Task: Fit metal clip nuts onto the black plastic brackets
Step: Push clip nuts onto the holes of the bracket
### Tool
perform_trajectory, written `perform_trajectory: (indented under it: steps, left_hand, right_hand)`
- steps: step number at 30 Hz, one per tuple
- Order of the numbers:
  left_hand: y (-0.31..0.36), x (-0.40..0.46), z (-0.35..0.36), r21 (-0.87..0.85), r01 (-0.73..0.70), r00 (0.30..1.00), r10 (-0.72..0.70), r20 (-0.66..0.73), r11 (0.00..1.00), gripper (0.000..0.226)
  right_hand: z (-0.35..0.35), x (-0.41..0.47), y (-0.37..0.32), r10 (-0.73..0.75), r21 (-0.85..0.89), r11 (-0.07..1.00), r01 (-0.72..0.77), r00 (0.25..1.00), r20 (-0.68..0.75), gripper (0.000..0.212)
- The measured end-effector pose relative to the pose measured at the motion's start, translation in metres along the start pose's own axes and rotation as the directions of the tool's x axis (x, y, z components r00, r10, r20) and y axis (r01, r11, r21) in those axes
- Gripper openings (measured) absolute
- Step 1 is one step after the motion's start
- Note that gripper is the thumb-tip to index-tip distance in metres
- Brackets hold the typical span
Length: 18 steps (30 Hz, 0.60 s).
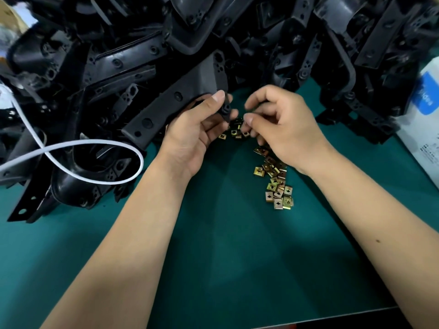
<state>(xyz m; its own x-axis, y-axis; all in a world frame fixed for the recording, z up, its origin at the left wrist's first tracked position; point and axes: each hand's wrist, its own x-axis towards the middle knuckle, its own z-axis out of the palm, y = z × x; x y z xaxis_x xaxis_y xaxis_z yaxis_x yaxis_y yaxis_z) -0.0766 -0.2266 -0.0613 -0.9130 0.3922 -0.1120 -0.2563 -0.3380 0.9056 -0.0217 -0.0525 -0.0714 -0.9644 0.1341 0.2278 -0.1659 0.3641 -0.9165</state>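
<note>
My left hand (202,129) grips a long black plastic bracket (171,100) by its lower tab, thumb on top, holding it tilted above the green mat. My right hand (282,124) hovers just right of that tab with its fingers curled and fingertips pinched together over a few brass-coloured clip nuts (237,131); whether a nut is between the fingertips I cannot tell. Several more clip nuts (276,184) lie scattered on the mat below my right hand.
A big heap of black plastic brackets (213,32) fills the back and left of the green mat (225,245). A white cable (95,160) loops over the left pile. A white and blue packet (425,115) stands at the right edge.
</note>
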Motion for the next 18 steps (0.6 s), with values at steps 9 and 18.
perform_trajectory:
  steps: [9, 18]
  left_hand:
    - [-0.002, 0.0, 0.0, -0.007, 0.015, 1.0, -0.015, -0.008, 1.0, 0.018]
    - [0.0, 0.003, -0.002, -0.075, 0.092, 0.996, -0.093, -0.007, 0.993, 0.024]
  right_hand:
    - [0.015, -0.003, -0.005, 0.169, 0.403, 0.906, -0.13, 0.983, -0.064, 0.009]
    - [0.006, -0.005, -0.016, 0.192, 0.584, 0.798, -0.15, 0.981, -0.01, 0.009]
